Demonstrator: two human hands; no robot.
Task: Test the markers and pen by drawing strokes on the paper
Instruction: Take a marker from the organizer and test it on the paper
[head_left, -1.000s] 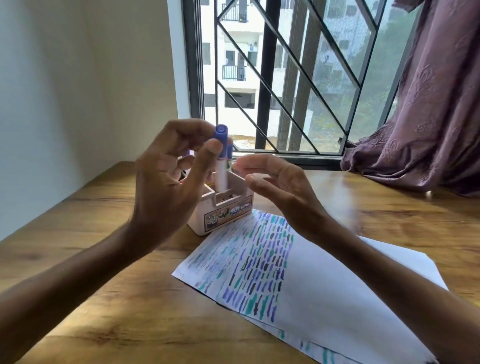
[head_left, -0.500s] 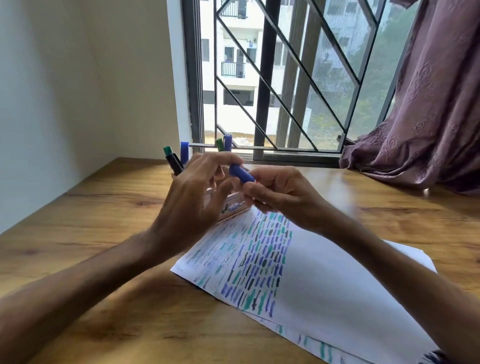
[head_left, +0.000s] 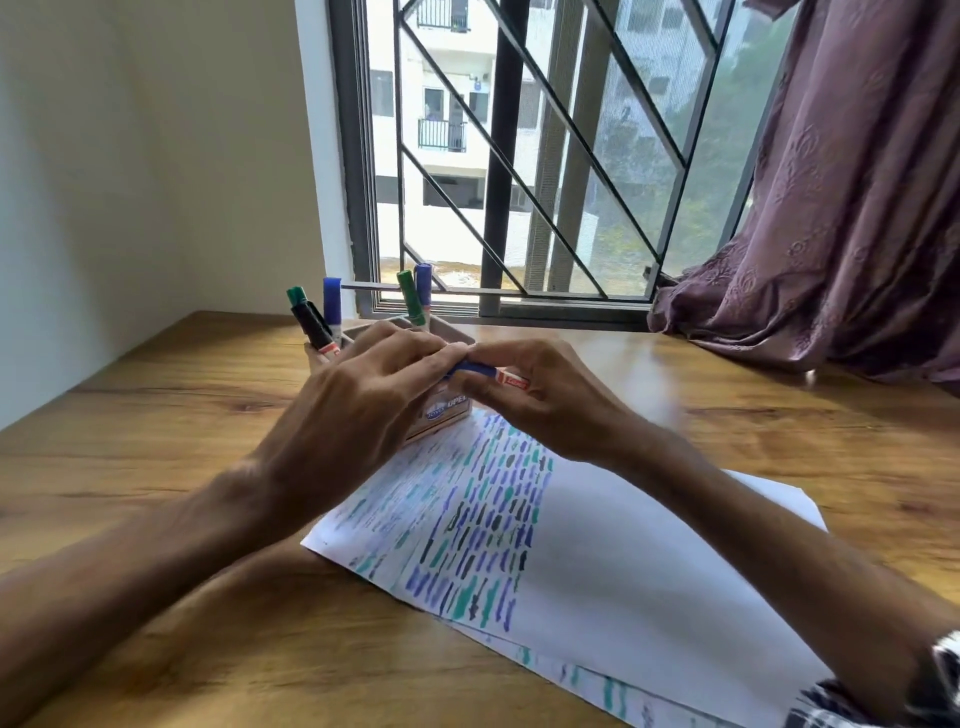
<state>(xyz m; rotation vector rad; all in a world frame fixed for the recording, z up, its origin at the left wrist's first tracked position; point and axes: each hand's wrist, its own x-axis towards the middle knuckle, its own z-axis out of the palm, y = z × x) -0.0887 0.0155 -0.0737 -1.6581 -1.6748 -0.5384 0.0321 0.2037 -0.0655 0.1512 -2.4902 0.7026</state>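
Blue marker (head_left: 478, 370), seemingly at uncapping: left hand (head_left: 363, 410) pinching its cap end, right hand (head_left: 550, 405) gripping the barrel (paper (head_left: 623, 571) just below both); next likely calls for a straight pull apart.

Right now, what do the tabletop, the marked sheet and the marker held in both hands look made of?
Brown tabletop: wood or wood-look laminate, satin; grain and knots show. White sheet of paper: matte paper, thin, bearing ink strokes. Blue-capped white marker: probably smooth plastic, with a slightly glossy cap.
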